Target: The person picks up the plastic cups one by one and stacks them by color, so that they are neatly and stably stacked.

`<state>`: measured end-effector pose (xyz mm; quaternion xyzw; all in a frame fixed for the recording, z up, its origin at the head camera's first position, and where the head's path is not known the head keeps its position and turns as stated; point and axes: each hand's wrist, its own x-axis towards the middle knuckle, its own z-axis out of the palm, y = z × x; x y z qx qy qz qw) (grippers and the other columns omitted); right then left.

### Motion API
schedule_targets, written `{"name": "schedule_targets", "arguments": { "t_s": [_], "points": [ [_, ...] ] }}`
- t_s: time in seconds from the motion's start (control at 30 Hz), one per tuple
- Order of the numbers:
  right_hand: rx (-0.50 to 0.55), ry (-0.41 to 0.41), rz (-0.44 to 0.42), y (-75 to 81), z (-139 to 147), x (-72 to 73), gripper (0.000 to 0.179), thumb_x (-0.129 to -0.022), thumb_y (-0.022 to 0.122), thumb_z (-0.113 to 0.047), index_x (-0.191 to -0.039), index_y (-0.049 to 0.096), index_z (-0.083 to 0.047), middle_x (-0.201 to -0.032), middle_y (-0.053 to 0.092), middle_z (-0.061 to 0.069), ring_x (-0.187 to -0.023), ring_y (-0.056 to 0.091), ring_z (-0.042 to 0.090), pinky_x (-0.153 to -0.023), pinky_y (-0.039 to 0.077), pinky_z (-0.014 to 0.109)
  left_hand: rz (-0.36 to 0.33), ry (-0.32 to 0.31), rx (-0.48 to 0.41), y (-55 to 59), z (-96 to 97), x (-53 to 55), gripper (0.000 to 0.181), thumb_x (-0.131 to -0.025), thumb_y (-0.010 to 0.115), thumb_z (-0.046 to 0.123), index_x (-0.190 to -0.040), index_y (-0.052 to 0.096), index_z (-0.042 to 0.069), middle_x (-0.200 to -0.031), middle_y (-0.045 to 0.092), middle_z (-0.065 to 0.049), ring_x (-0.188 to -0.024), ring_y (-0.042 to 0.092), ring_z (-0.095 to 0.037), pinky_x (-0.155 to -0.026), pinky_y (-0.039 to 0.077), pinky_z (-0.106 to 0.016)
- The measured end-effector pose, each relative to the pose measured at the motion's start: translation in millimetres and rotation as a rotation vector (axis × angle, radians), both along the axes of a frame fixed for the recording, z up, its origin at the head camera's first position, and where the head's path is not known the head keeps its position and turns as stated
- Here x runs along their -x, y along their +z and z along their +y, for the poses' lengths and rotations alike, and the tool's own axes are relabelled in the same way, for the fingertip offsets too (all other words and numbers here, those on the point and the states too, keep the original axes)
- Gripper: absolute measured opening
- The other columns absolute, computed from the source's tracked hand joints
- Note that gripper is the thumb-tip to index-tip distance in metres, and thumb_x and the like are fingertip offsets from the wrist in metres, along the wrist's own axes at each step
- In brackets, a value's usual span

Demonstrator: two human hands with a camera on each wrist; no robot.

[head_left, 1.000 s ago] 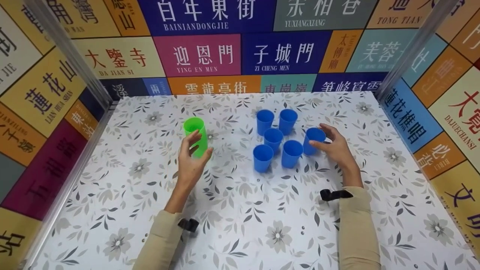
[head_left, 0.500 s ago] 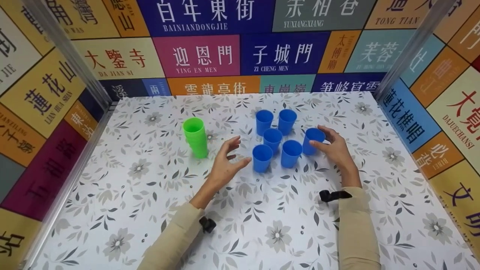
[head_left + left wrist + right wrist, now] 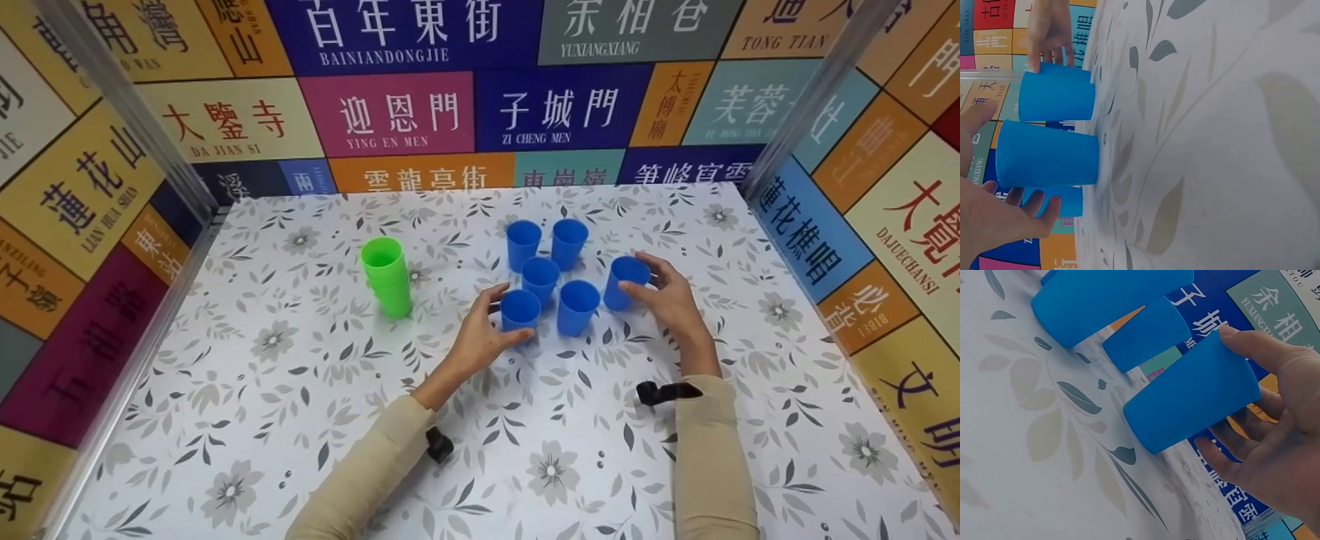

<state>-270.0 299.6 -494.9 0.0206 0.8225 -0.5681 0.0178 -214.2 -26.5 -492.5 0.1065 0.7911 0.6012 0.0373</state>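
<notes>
In the head view, my left hand point(image 3: 480, 334) reaches around the front-left blue cup point(image 3: 520, 306), fingers at its left and thumb across its front. In the left wrist view, this cup point(image 3: 1050, 154) stands between the spread thumb and the bent fingers, the thumb apart from its wall. My right hand point(image 3: 670, 298) holds the rightmost blue cup point(image 3: 625, 283) near the rim. The right wrist view has the thumb on the rim of that cup point(image 3: 1196, 391) and the fingers along its far side. Both cups are upright.
Several more blue cups stand between the hands: a front one point(image 3: 577, 309), a middle one point(image 3: 539, 281) and two behind, left point(image 3: 523, 246) and right point(image 3: 569, 244). Nested green cups point(image 3: 388, 277) stand at the left. Printed panels point(image 3: 397, 112) wall the flowered table point(image 3: 405, 465).
My left hand has left the green cups and moved right to the front-left blue cup. The right hand stays at its cup. The view has shifted slightly.
</notes>
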Motion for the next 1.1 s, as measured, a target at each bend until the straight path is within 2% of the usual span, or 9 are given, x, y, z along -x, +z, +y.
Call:
{"name": "schedule_targets", "arguments": {
  "t_s": [0.27,0.4,0.63,0.87,1.0,1.1],
  "points": [
    [0.017,0.012,-0.001,1.6,-1,-0.9,0.085,-0.088,0.077,-0.038,-0.156,0.033,-0.013,-0.157,0.040,0.016,-0.146,0.038,0.032,-0.095,0.045,0.017,-0.017,0.057,0.081,-4.4,6.3,7.8,0.074,-0.080,0.085,0.021,-0.142,0.047,0.006,-0.144,0.054,-0.016,-0.135,0.052,-0.031,-0.117,0.041,-0.045],
    [0.033,0.028,0.013,0.1,-1,-0.7,0.082,-0.089,0.076,-0.033,-0.156,0.033,-0.011,-0.156,0.040,0.018,-0.145,0.040,0.034,-0.086,0.046,0.010,-0.014,0.060,0.073,-0.7,7.4,7.9,0.071,-0.079,0.085,0.019,-0.138,0.049,0.006,-0.140,0.057,-0.016,-0.133,0.053,-0.030,-0.116,0.041,-0.046],
    [0.058,0.031,0.006,-3.6,-1,1.0,0.082,-0.090,0.077,-0.029,-0.156,0.033,-0.010,-0.158,0.039,0.018,-0.143,0.042,0.036,-0.081,0.048,0.008,0.025,0.040,0.062,14.5,11.9,10.3,0.069,-0.078,0.085,0.018,-0.135,0.047,0.008,-0.139,0.056,-0.016,-0.132,0.053,-0.030,-0.116,0.040,-0.049],
    [0.051,0.033,-0.005,-3.1,-1,1.5,0.080,-0.090,0.075,-0.031,-0.157,0.034,-0.013,-0.159,0.037,0.018,-0.142,0.042,0.035,-0.080,0.050,0.012,0.050,0.011,0.064,34.5,22.5,13.4,0.071,-0.077,0.086,0.021,-0.135,0.047,0.008,-0.137,0.057,-0.015,-0.128,0.055,-0.028,-0.112,0.044,-0.045],
    [0.048,0.030,0.004,-3.9,-1,2.3,0.081,-0.090,0.076,-0.032,-0.156,0.034,-0.014,-0.159,0.039,0.017,-0.141,0.044,0.034,-0.080,0.051,0.015,0.049,-0.018,0.087,48.0,31.5,15.9,0.072,-0.079,0.086,0.026,-0.137,0.046,0.009,-0.137,0.056,-0.013,-0.127,0.055,-0.026,-0.110,0.047,-0.043],
    [0.046,0.026,0.006,-4.0,-2,1.8,0.081,-0.089,0.076,-0.032,-0.156,0.035,-0.015,-0.158,0.039,0.016,-0.141,0.044,0.034,-0.080,0.050,0.013,0.038,-0.043,0.102,57.3,38.4,18.9,0.074,-0.080,0.085,0.029,-0.139,0.044,0.009,-0.139,0.055,-0.012,-0.128,0.055,-0.025,-0.110,0.047,-0.042]
  ]
}}
